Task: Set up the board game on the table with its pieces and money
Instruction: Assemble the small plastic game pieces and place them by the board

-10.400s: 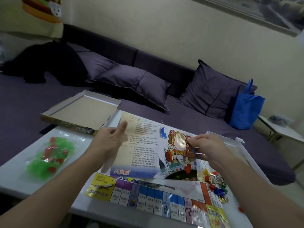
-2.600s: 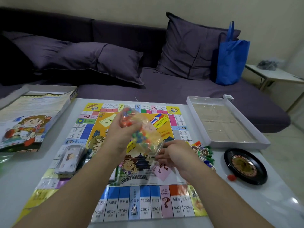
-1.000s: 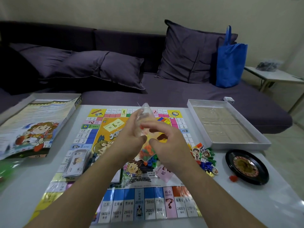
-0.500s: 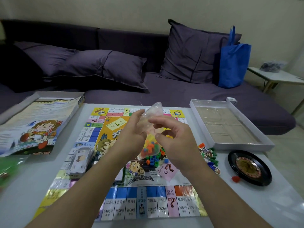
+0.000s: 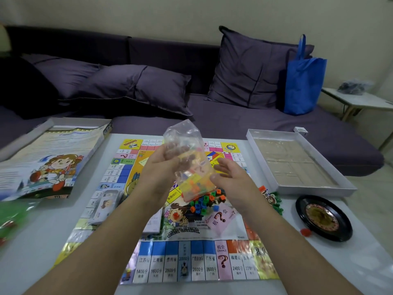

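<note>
Above the board (image 5: 191,260) on the counter (image 5: 38,258), the left hand (image 5: 158,173) gripped the plastic bag (image 5: 188,160), mouth down (long axis upright), spilling small houses (image 5: 202,202); the nearer right hand (image 5: 231,183), fingers loose, steadied its lower edge.

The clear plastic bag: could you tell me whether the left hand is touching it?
Touching. The head view shows the left hand gripping the clear plastic bag by its side.
</note>
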A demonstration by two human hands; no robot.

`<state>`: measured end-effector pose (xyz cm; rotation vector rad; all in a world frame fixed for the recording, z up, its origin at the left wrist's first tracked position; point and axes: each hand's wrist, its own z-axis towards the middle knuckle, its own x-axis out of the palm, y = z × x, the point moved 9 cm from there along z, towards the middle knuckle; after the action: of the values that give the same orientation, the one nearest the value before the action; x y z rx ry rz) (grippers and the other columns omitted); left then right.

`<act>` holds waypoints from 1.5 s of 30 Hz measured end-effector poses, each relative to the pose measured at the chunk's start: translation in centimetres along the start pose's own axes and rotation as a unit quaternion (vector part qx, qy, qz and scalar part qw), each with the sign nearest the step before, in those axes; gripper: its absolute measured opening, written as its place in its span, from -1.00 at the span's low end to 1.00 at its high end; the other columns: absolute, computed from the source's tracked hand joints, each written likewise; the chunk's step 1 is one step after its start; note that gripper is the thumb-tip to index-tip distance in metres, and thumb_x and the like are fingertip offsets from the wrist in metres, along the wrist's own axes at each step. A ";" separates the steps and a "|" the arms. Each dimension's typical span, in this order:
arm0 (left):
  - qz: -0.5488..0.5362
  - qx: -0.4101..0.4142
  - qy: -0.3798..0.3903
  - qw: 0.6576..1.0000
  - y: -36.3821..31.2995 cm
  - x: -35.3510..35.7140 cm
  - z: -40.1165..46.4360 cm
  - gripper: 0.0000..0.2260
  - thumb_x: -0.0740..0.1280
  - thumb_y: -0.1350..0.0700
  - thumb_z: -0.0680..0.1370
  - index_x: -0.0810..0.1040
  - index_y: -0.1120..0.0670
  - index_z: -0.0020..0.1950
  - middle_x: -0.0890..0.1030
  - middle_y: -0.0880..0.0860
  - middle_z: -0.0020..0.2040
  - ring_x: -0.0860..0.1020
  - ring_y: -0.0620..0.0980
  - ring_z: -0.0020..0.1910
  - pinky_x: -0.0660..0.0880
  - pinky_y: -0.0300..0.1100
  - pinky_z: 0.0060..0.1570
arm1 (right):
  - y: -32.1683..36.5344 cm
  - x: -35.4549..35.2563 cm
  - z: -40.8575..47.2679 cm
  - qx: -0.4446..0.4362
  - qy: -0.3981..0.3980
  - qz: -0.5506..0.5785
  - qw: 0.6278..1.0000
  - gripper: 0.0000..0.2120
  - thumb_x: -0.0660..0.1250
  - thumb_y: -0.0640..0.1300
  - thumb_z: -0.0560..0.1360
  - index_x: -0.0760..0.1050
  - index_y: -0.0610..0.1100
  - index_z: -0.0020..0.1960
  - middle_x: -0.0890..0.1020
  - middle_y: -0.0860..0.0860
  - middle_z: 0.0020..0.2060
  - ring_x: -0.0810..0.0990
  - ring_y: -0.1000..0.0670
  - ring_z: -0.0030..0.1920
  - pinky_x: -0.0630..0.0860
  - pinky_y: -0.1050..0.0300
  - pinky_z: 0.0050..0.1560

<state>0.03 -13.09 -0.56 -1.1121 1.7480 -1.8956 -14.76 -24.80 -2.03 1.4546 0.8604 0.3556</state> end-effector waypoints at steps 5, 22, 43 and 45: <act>0.017 -0.057 -0.002 0.998 0.8 -1.0 -0.3 -0.85 0.37 0.23 0.65 0.60 0.17 0.22 0.74 0.18 0.09 0.73 0.15 0.04 0.68 -0.02 -0.01 | -0.3 0.6 0.2 0.002 0.005 0.015 1.000 -0.77 0.49 -0.19 0.56 0.62 0.02 0.17 0.68 -0.01 0.05 0.71 -0.08 0.07 0.70 -0.11 0.10; 0.161 -0.028 -0.272 0.948 -8.0 -22.0 -7.4 -0.81 0.31 0.37 0.55 0.61 0.15 0.06 0.67 0.17 -0.08 0.65 0.09 -0.21 0.63 -0.08 -0.26 | 3.9 16.7 -5.8 0.013 0.128 0.058 0.990 -0.91 0.34 -0.31 0.65 0.48 -0.36 0.05 0.60 -0.23 -0.32 0.59 -0.10 -0.50 0.45 0.14 -0.55; 0.572 0.030 -0.002 0.820 -4.3 -22.5 -7.1 -0.58 0.27 0.10 0.70 0.42 -0.18 0.55 0.31 -0.09 0.60 0.32 -0.02 0.55 0.27 0.00 0.55 | 1.7 28.7 -10.9 -0.047 0.254 -0.231 0.938 -0.78 0.30 -0.22 0.61 0.65 0.05 0.06 0.65 0.09 -0.07 0.66 0.08 -0.15 0.70 0.06 -0.04; 0.610 -0.018 0.044 0.791 -2.2 -22.0 -6.9 -0.55 0.19 0.10 0.74 0.30 -0.15 0.63 0.17 -0.09 0.68 0.17 -0.02 0.64 0.14 -0.01 0.60 | 2.0 27.8 -10.8 -0.049 0.249 -0.223 0.941 -0.77 0.29 -0.24 0.60 0.64 0.05 0.01 0.67 0.07 -0.08 0.67 0.05 -0.16 0.68 0.06 -0.07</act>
<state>9.68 7.49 -5.05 0.2229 1.7941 -1.0417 -3.17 2.31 -7.11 1.0441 1.5252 0.4222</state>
